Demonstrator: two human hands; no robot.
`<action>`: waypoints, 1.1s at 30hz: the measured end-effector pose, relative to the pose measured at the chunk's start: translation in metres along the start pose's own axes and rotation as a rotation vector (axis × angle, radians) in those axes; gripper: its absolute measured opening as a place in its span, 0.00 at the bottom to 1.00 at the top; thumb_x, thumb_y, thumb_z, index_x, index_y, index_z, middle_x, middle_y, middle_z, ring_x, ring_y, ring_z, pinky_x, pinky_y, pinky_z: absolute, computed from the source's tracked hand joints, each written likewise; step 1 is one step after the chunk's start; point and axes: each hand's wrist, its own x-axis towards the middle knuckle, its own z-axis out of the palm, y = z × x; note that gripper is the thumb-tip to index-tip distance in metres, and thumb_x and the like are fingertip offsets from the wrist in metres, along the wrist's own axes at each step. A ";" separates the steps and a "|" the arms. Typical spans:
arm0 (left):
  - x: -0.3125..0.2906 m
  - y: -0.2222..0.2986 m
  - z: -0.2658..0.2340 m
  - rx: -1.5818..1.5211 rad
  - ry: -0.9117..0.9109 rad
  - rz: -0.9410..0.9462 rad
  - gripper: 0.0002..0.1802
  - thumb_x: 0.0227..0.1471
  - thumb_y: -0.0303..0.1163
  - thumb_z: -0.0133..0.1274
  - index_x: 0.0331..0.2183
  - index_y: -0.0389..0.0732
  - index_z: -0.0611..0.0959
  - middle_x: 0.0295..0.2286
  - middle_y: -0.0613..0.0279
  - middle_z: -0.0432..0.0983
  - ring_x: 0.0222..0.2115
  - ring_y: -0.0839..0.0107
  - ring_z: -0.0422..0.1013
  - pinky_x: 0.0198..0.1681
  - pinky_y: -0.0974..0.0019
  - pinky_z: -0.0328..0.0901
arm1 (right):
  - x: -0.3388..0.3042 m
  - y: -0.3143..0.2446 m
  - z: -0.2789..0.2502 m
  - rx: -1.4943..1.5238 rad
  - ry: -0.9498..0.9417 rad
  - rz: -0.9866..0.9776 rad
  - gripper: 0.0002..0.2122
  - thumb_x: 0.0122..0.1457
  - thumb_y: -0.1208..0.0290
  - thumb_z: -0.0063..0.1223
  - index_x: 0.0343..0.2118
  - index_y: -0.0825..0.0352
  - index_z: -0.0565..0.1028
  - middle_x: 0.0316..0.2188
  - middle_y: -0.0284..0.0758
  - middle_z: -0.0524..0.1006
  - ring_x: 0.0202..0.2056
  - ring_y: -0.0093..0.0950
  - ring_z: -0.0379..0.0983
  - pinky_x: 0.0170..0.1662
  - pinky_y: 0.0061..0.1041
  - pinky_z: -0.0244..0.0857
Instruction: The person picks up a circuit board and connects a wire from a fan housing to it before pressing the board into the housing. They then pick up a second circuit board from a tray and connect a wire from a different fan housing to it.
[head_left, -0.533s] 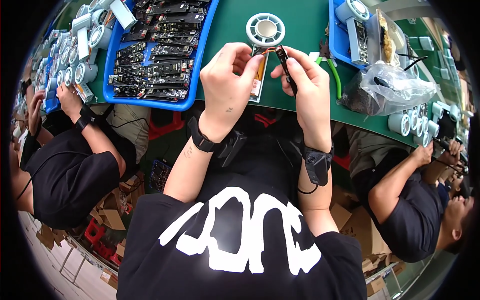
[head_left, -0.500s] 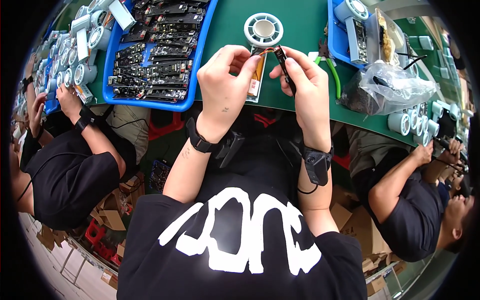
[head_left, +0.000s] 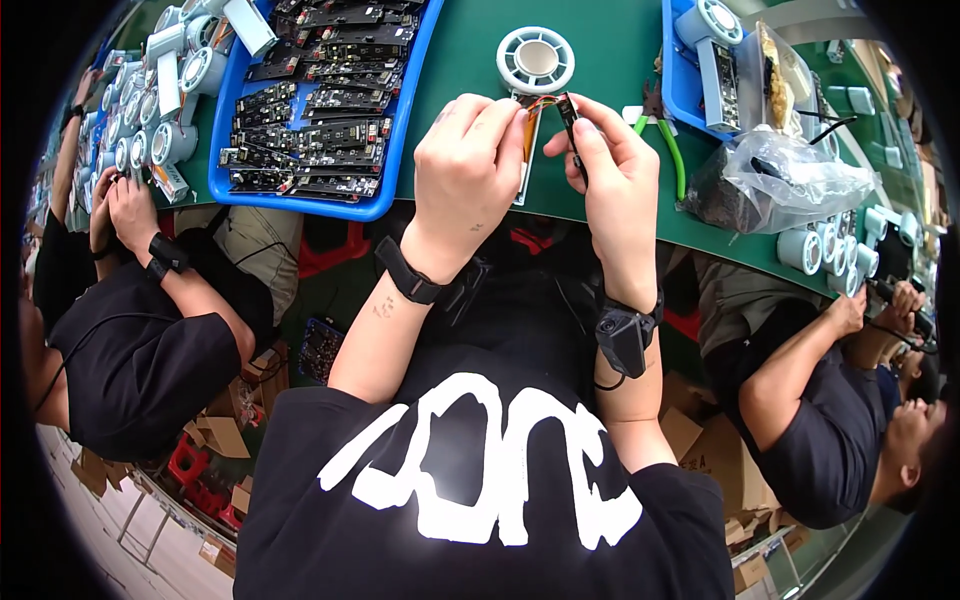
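Observation:
My right hand [head_left: 618, 172] pinches a narrow black circuit board [head_left: 574, 132] between thumb and fingers, holding it tilted on edge. Thin coloured wires [head_left: 543, 101] arch from the board's top end across to the fingertips of my left hand [head_left: 462, 172]. That hand is closed in a pinch on the wires, its other fingers curled in. Just beyond both hands lies a pale blue fan housing with a round, spoked head [head_left: 536, 60]. Its handle, with an orange-gold part [head_left: 529, 135] inside, runs towards me and is partly covered by my left hand.
A blue tray [head_left: 378, 200] of several circuit boards stands at left, beside piled fan housings [head_left: 175, 145]. Right are green-handled pliers [head_left: 670, 160], another blue tray [head_left: 682, 100] and a clear plastic bag [head_left: 780, 180]. People sit working on both sides [head_left: 150, 330], [head_left: 810, 400].
My left hand has rotated and come slightly right, its fingers drawing together at the wires. The right hand keeps its grip on the board, while its wrist has turned a little.

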 end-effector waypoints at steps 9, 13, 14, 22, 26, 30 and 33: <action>0.007 0.001 0.000 -0.052 -0.061 -0.122 0.06 0.50 0.24 0.64 0.32 0.34 0.84 0.25 0.60 0.78 0.23 0.74 0.76 0.26 0.72 0.69 | -0.006 0.002 0.006 -0.141 0.047 -0.047 0.14 0.66 0.74 0.50 0.53 0.71 0.77 0.27 0.30 0.79 0.24 0.13 0.64 0.26 0.14 0.57; 0.014 0.002 0.000 -0.205 -0.059 -0.383 0.04 0.49 0.24 0.63 0.29 0.35 0.83 0.24 0.61 0.78 0.22 0.70 0.75 0.25 0.68 0.69 | -0.008 0.004 0.010 -0.261 0.093 -0.097 0.14 0.65 0.74 0.53 0.52 0.68 0.78 0.27 0.30 0.79 0.26 0.14 0.67 0.28 0.16 0.61; 0.016 -0.003 0.002 -0.205 -0.060 -0.383 0.04 0.49 0.24 0.63 0.29 0.35 0.83 0.24 0.61 0.78 0.22 0.70 0.75 0.25 0.68 0.69 | -0.007 0.006 0.011 -0.312 0.105 -0.165 0.14 0.65 0.74 0.53 0.52 0.67 0.78 0.28 0.31 0.79 0.26 0.15 0.68 0.29 0.17 0.62; 0.009 -0.018 -0.002 -0.564 -0.147 -0.515 0.07 0.51 0.24 0.63 0.34 0.32 0.85 0.30 0.64 0.83 0.26 0.78 0.78 0.29 0.72 0.72 | -0.009 0.007 0.011 -0.541 0.120 -0.340 0.13 0.62 0.75 0.55 0.49 0.70 0.78 0.35 0.47 0.81 0.33 0.40 0.79 0.38 0.33 0.72; -0.003 -0.023 -0.013 -0.575 -0.082 -0.437 0.07 0.52 0.22 0.62 0.35 0.34 0.85 0.31 0.61 0.83 0.26 0.76 0.79 0.30 0.72 0.73 | -0.012 0.008 0.010 -0.559 0.102 -0.343 0.13 0.62 0.75 0.55 0.49 0.70 0.78 0.35 0.47 0.81 0.34 0.41 0.79 0.38 0.35 0.72; 0.004 -0.022 -0.011 -0.319 -0.117 -0.164 0.08 0.53 0.20 0.61 0.38 0.34 0.86 0.32 0.58 0.82 0.30 0.72 0.79 0.34 0.71 0.74 | -0.010 0.007 0.012 -0.586 0.098 -0.401 0.13 0.62 0.75 0.55 0.49 0.70 0.78 0.34 0.47 0.81 0.33 0.41 0.78 0.37 0.36 0.72; 0.003 -0.022 -0.005 -0.113 -0.060 0.109 0.10 0.49 0.20 0.62 0.37 0.38 0.87 0.32 0.57 0.80 0.28 0.67 0.78 0.31 0.69 0.73 | -0.010 0.007 0.011 -0.609 0.102 -0.423 0.13 0.62 0.76 0.54 0.48 0.71 0.78 0.33 0.47 0.81 0.33 0.42 0.78 0.37 0.37 0.71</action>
